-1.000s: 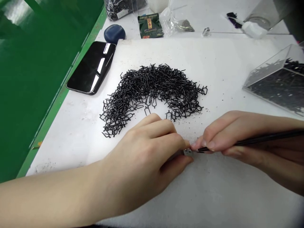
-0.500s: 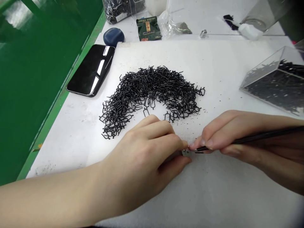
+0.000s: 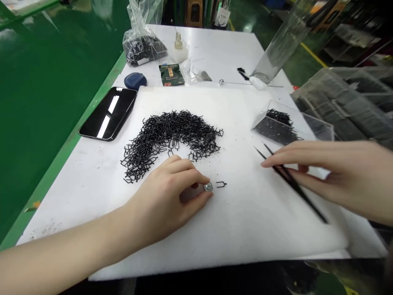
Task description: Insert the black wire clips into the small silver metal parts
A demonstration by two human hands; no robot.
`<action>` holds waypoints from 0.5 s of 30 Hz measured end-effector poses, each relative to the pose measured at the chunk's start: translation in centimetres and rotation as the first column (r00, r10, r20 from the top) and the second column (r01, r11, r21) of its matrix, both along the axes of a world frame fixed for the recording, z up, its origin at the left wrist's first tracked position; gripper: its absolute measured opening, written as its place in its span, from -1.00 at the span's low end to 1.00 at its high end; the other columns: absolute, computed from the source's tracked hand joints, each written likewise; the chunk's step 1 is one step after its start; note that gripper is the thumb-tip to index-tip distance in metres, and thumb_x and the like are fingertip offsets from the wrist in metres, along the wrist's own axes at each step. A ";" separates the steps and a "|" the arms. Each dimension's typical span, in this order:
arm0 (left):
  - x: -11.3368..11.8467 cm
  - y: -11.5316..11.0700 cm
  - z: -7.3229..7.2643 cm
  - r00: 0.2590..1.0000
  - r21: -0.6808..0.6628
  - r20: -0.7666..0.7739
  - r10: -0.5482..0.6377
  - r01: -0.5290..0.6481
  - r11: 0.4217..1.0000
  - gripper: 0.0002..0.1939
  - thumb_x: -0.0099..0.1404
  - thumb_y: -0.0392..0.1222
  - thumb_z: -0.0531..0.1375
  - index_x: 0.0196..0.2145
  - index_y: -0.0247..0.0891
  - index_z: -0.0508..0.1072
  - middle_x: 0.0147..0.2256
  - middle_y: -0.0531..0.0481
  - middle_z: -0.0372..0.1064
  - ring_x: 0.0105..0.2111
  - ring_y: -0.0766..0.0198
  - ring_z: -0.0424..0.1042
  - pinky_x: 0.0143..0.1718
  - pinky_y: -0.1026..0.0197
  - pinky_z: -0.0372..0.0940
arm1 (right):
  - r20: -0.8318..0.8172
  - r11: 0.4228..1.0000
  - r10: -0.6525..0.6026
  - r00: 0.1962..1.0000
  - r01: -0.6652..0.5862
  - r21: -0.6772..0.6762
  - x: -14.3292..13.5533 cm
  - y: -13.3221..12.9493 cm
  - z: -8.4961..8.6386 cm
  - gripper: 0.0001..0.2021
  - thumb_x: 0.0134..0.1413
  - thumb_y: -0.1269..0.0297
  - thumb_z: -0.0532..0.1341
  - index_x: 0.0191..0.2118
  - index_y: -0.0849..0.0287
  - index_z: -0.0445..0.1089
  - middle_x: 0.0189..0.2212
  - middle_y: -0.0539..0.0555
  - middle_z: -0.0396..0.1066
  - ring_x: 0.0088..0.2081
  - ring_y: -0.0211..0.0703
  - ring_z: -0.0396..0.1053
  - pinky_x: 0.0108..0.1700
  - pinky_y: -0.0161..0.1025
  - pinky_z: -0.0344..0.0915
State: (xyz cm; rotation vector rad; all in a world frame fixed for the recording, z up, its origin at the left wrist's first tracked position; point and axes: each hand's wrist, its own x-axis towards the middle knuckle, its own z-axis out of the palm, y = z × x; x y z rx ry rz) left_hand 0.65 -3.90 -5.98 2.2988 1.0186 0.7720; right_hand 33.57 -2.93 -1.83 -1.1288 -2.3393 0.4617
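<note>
Between the thumb and fingers of my left hand is a small silvery metal block, pinched low over the white mat. Just right of the block, apart from it, lies one black fork-shaped piece. My right hand holds black tweezers, their two tips apart and pointing up and left with nothing between them. Beyond my left hand spreads a curved heap of the same kind of black pieces. Ahead of my right hand stands a clear box with small black parts inside.
A phone and a dark blue rounded case lie at the left. Toward the back are a bag of black parts, a green packet and a tilted clear cylinder. Grey bins stand at the right.
My right hand with the tweezers has moved right, away from the left hand and toward the clear box. The fork-shaped piece now lies exposed beside the block. The camera view has widened and shifted up.
</note>
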 end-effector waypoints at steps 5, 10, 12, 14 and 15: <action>0.0 0.0 -0.6 1.000 0.021 0.016 0.018 -0.018 1.000 -0.88 0.41 -0.27 0.29 -0.19 -0.23 0.67 -0.32 -0.04 0.57 -0.27 0.17 0.48 -0.22 0.14 0.43 | 0.246 0.994 -0.060 0.968 0.036 0.104 -0.5 -1.5 -1.2 -0.72 0.38 0.39 0.20 0.02 0.03 0.63 -0.15 0.11 0.62 -0.30 -0.04 0.64 -0.32 -0.12 0.52; 0.0 -0.1 -0.7 0.998 0.032 0.030 0.047 -0.048 0.998 -0.89 0.36 -0.27 0.33 -0.21 -0.22 0.69 -0.35 -0.02 0.58 -0.33 0.19 0.48 -0.31 0.18 0.41 | 0.155 0.997 0.011 0.988 -0.023 0.075 -4.3 -1.4 -1.1 -0.79 0.43 0.36 0.21 0.04 0.08 0.55 -0.10 0.13 0.62 -0.20 -0.08 0.62 -0.26 -0.18 0.50; 0.0 -0.1 -0.7 0.997 0.032 0.040 0.060 -0.062 0.998 -0.87 0.33 -0.30 0.34 -0.18 -0.24 0.69 -0.35 -0.01 0.59 -0.37 0.23 0.47 -0.36 0.21 0.38 | 0.153 0.990 0.141 0.978 -0.140 -0.014 -5.9 -0.8 -1.2 -0.84 0.41 0.35 0.23 -0.06 0.07 0.58 -0.17 0.06 0.65 -0.20 -0.11 0.62 -0.19 -0.19 0.52; 0.1 -0.1 -0.6 0.997 0.029 0.054 0.058 -0.060 0.998 -0.87 0.32 -0.32 0.36 -0.18 -0.25 0.70 -0.36 0.03 0.60 -0.39 0.25 0.47 -0.38 0.23 0.35 | 0.166 0.978 0.202 0.965 -0.190 -0.087 -6.9 0.0 -1.3 -0.85 0.38 0.37 0.24 -0.14 0.08 0.60 -0.26 0.02 0.64 -0.26 -0.12 0.59 -0.23 -0.18 0.48; 0.1 0.0 -0.6 0.997 0.024 0.059 0.055 -0.057 0.998 -0.89 0.31 -0.33 0.38 -0.20 -0.24 0.70 -0.37 0.04 0.60 -0.39 0.26 0.47 -0.38 0.23 0.35 | 0.172 0.974 0.212 0.962 -0.194 -0.117 -7.2 0.3 -1.3 -0.85 0.37 0.38 0.25 -0.18 0.08 0.60 -0.30 0.00 0.62 -0.30 -0.14 0.57 -0.27 -0.18 0.44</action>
